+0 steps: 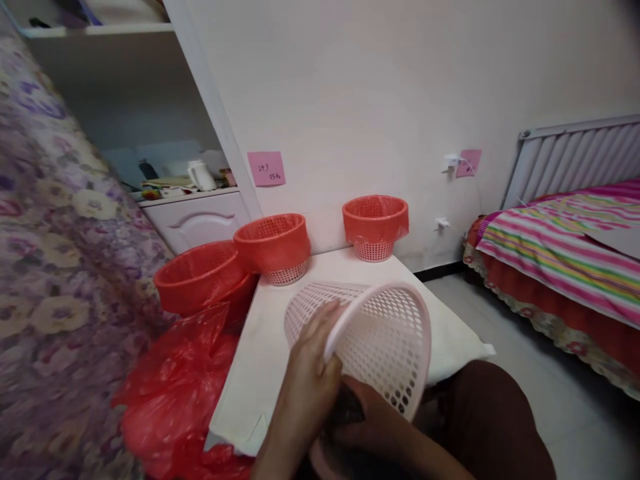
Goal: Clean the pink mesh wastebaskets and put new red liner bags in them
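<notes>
A pale pink plastic waste basket [385, 340] with lattice walls lies tilted on its side, its round mouth facing me and to the right. My left hand [313, 363] is closed on its rim, with the fingers along the outer wall and the thumb at the edge. Just below the rim is my right hand [373, 413], curled at a dark, glossy thing [347, 408] that I cannot make out. Part of that hand's fingers is hidden. Under the basket is a white-covered table [245, 393].
Two waste baskets with red bag liners, one left [287, 263] and one right [375, 230], stand at the table's back. More red-lined baskets [200, 273] stand beyond the left edge, above crumpled red plastic bags [175, 393]. A bed [565, 233] is at right, a floral curtain [60, 267] at left.
</notes>
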